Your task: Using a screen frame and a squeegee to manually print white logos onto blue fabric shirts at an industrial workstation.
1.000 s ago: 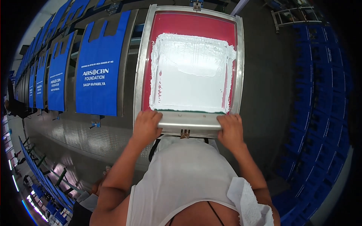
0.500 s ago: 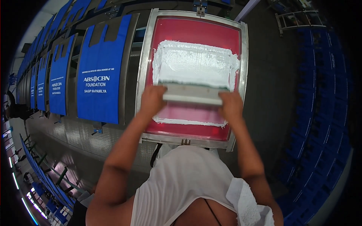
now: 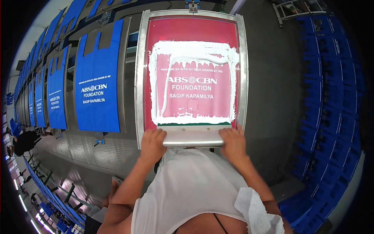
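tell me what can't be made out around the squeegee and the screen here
Head view only:
- Squeegee blade edge: hidden under its own metal handle.
- What lies beneath the red screen: covered by mesh and white ink.
- Fingertips of left hand and right hand: curled over the handle.

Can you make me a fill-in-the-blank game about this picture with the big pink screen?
1. Both hands grip a long metal ____ at the near edge of the screen.
2. The wet ink smeared around the pink mesh is ____.
3. The printed bags lying left of the screen are ____.
4. The left hand and the right hand hold opposite ____ of the tool.

Missing words: squeegee; white; blue; ends
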Demonstrator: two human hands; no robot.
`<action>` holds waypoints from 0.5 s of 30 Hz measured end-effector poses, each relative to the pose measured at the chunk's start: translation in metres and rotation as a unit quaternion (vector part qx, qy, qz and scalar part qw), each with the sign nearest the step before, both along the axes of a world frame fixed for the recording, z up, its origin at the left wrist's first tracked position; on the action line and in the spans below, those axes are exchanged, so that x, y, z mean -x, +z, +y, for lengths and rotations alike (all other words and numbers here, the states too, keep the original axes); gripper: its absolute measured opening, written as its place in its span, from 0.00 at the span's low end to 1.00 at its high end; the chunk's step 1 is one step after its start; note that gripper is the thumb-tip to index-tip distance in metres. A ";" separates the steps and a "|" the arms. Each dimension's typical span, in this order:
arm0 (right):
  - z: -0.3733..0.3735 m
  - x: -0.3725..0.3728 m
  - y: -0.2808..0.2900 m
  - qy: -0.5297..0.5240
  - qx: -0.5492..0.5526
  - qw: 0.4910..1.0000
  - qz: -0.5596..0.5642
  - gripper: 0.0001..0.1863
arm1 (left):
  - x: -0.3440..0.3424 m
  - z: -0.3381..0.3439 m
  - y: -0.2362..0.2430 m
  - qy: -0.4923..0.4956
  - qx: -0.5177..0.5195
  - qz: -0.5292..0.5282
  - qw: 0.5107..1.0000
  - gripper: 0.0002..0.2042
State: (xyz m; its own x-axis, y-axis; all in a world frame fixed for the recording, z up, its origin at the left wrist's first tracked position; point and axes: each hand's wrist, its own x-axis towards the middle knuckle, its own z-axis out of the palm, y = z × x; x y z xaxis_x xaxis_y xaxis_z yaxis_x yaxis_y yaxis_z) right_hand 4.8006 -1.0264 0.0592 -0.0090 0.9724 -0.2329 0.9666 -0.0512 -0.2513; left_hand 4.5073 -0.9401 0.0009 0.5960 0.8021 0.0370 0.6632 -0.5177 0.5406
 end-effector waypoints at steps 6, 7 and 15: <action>0.110 -0.044 -0.027 0.008 -0.066 0.997 -0.046 0.23 | -0.041 0.124 -0.012 0.026 0.017 0.028 0.999 0.20; 0.148 -0.040 -0.013 0.004 -0.034 0.997 -0.070 0.18 | -0.044 0.156 -0.018 0.040 0.007 0.036 0.999 0.18; 0.212 -0.059 0.018 -0.002 -0.011 0.995 -0.097 0.17 | -0.066 0.233 0.008 0.018 -0.033 0.084 0.996 0.16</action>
